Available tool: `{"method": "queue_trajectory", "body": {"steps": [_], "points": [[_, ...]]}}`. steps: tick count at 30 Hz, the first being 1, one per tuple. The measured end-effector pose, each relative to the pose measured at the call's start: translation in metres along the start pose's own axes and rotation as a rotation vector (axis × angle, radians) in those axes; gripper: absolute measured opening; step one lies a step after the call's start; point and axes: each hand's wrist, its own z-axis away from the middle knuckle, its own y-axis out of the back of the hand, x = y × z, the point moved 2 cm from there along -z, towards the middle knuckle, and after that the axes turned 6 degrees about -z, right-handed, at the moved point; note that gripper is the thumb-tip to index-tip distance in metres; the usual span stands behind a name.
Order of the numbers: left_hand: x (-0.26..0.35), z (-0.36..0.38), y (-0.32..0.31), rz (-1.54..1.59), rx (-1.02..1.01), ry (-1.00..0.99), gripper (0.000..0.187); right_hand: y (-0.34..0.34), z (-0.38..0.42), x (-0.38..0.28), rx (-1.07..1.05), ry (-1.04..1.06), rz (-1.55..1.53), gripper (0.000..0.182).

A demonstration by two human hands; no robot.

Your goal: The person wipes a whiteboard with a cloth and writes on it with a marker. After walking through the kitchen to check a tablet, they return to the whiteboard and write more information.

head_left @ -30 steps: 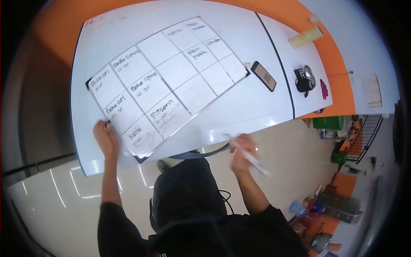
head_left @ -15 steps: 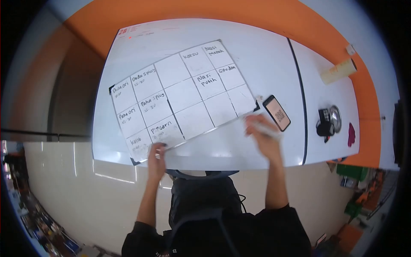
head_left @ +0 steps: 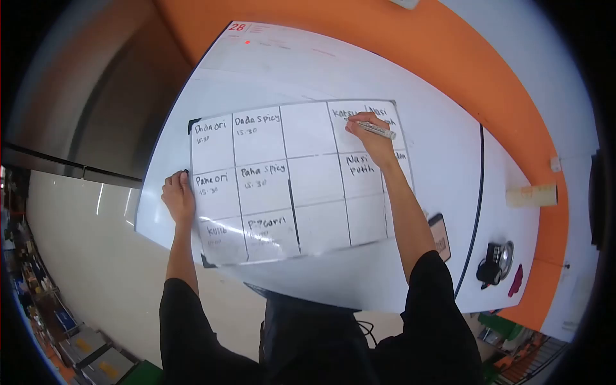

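A whiteboard (head_left: 314,183) ruled into boxes with handwritten words and times lies on the white table. My right hand (head_left: 373,142) is closed around a whitish marker (head_left: 380,131), its tip by the box that reads "Katsu". Part of the writing in the top right boxes is covered by that hand. At the board's left edge, my left hand (head_left: 178,196) is curled with a small black piece (head_left: 186,171), which looks like a marker cap, at its fingertips.
A phone (head_left: 439,236) lies right of the board, partly behind my right forearm. Farther right are a yellowish roll (head_left: 532,194), a black object (head_left: 489,269) beside a round metal piece, and a dark pink item (head_left: 516,281). An orange wall (head_left: 449,64) borders the table's far side.
My right hand has moved from the board's lower right corner up to the "Katsu" box. My left hand has gone from the bottom edge to the left edge. The board appears turned straighter.
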Motion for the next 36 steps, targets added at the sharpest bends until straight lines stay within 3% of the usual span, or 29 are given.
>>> {"method": "queue_trajectory", "body": {"steps": [3,7,11,17,20,29,32,36], "points": [[0.002,-0.006,0.0,-0.027,-0.001,0.033,0.036,-0.006,-0.025,0.039,-0.001,0.043,0.228,0.017],[0.002,-0.008,0.001,-0.037,0.012,0.044,0.036,-0.009,-0.025,0.044,0.103,-0.076,0.11,0.017],[0.0,-0.006,0.002,-0.019,0.017,0.051,0.036,-0.013,-0.021,0.052,0.124,0.119,0.259,0.016],[0.003,-0.006,0.005,-0.044,-0.034,0.056,0.042,-0.014,-0.023,0.041,0.069,0.239,0.29,0.018],[0.001,-0.007,0.002,-0.031,0.019,0.056,0.039,-0.008,-0.019,0.039,0.07,0.132,0.312,0.013],[0.003,-0.006,0.003,-0.063,-0.014,0.066,0.043,-0.012,-0.022,0.043,0.136,0.258,0.308,0.017],[0.001,-0.007,0.001,-0.033,0.022,0.053,0.04,-0.007,-0.019,0.043,0.12,0.139,0.318,0.015],[0.001,-0.005,0.002,-0.033,0.033,0.049,0.039,-0.007,-0.02,0.045,0.134,0.144,0.279,0.016]]}}
